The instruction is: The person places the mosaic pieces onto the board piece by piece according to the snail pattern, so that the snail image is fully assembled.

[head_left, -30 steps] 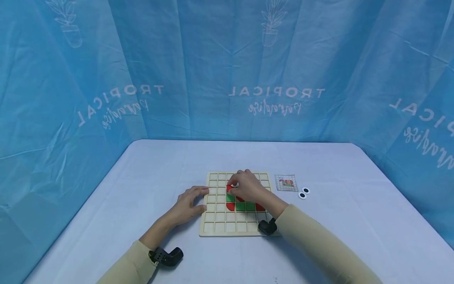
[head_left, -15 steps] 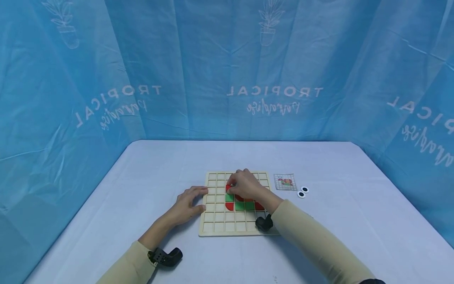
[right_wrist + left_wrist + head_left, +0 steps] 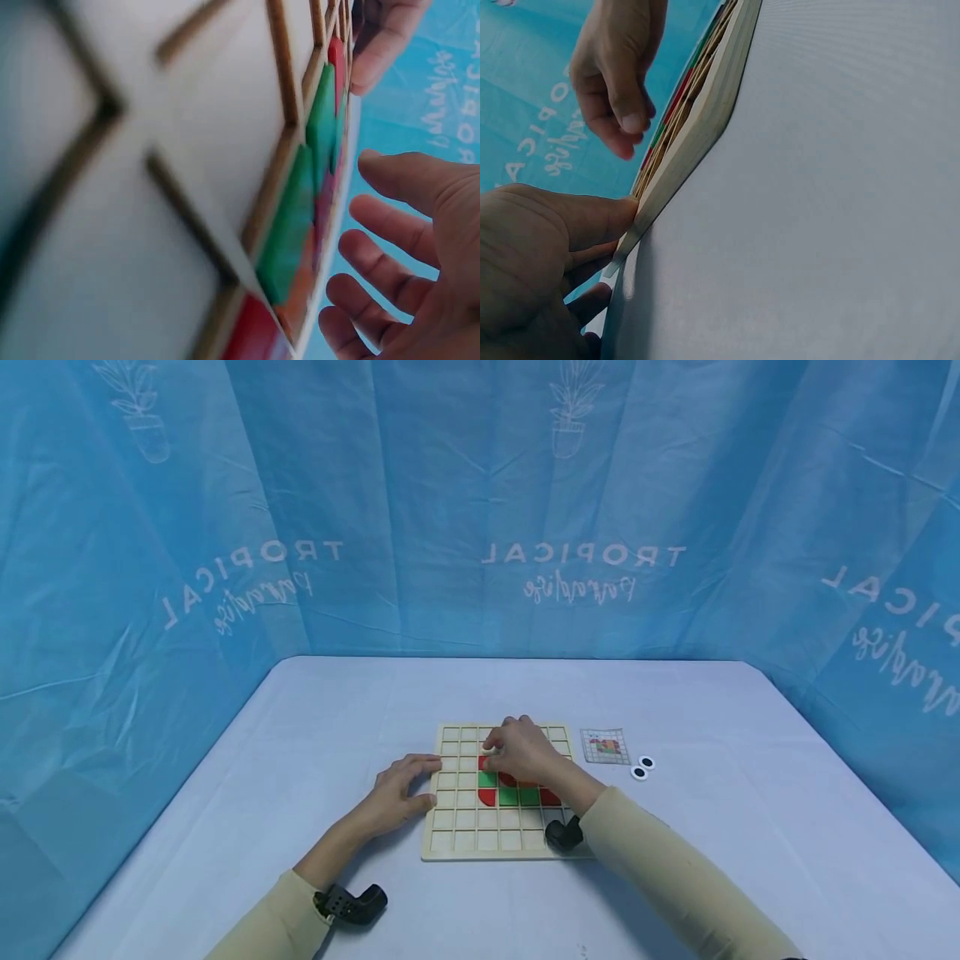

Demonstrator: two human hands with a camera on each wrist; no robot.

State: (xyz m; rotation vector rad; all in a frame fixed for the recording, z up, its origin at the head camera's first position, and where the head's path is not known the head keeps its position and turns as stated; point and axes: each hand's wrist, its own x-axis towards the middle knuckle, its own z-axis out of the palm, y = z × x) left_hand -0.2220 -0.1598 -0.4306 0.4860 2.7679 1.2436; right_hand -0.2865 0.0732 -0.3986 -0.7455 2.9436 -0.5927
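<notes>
The pale wooden grid board (image 3: 454, 842) lies flat on the table. My left hand (image 3: 392, 793) rests at its left edge, fingers extended; in the left wrist view the thumb (image 3: 604, 221) touches the board's side. Over the upper middle of the grid is my right hand (image 3: 525, 754), with thumb and forefinger apart just above a red piece (image 3: 483, 762) in a cell. Nothing shows between those fingers in the right wrist view. Below that piece sit a green piece (image 3: 487, 779) and a rounded red piece (image 3: 487, 797). More green pieces (image 3: 518, 797) and a red piece (image 3: 550, 797) fill cells to the right.
A small printed pattern card (image 3: 604, 747) lies right of the board. Beside it are two white discs with black centres (image 3: 639, 772). The table has a white cover (image 3: 352, 710). A blue printed curtain (image 3: 420, 610) hangs behind and at both sides.
The fingertips of my right hand have lifted slightly and parted above the red piece, which now lies uncovered in its cell. My left hand stays at the board's edge.
</notes>
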